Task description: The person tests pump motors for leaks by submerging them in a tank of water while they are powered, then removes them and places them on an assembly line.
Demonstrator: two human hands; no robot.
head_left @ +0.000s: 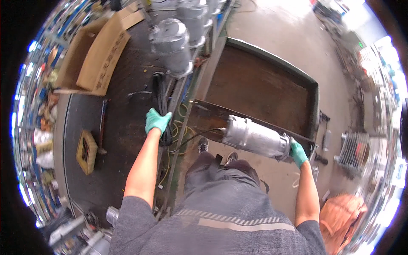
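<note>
My left hand (157,121), in a green glove, is closed around a long coil of black cable (160,93) at the edge of the dark workbench. One black cable strand runs from the coil to the left end of a silver cylindrical submersible pump (257,138). The pump lies on its side, slightly tilted down to the right, in front of my body. At its right end, my right hand (298,152), also gloved in green, grips the rim; some of its fingers are hidden behind the metal. The pump overlaps the near edge of a brown metal tray (263,80).
Several similar silver pumps (171,46) stand upright at the bench's far end. On the bench are an open cardboard box (95,59) and a small yellow-edged tray (87,152). Yellow tubing (180,131) hangs beside the bench. An orange bundle (342,219) lies at lower right.
</note>
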